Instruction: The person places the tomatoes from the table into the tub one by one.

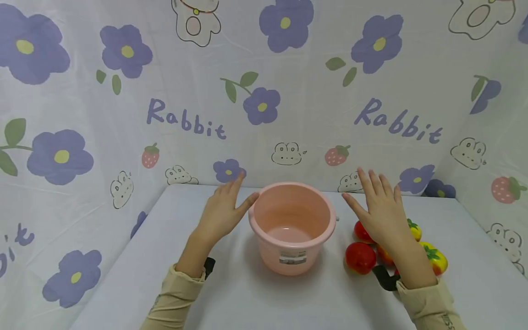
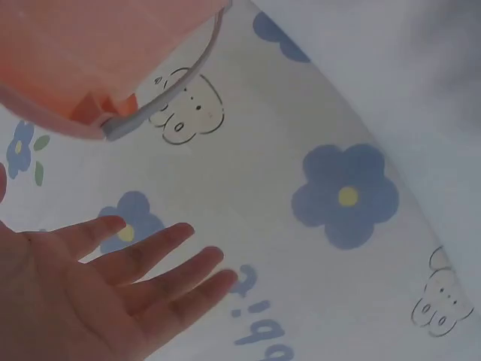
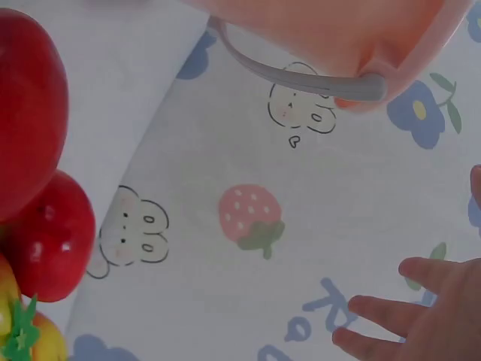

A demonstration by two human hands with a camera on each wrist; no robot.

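Observation:
A pink plastic bucket (image 1: 291, 227) stands empty in the middle of the table, its grey handle (image 3: 301, 79) folded down behind it. My left hand (image 1: 224, 208) hovers just left of the bucket with straight fingers, the thumb close to the rim. My right hand (image 1: 381, 208) hovers open to the right of the bucket, above a pile of toy fruit. A red apple (image 1: 360, 257) lies at the front of that pile. In the left wrist view the open left hand (image 2: 98, 293) sits below the bucket (image 2: 90, 60). Neither hand holds anything.
Red and yellow toy fruits (image 1: 433, 256) lie partly hidden under my right hand and forearm. A white table (image 1: 288, 298) is walled on three sides by a cloth backdrop (image 1: 264, 91) with purple flowers, rabbits and strawberries.

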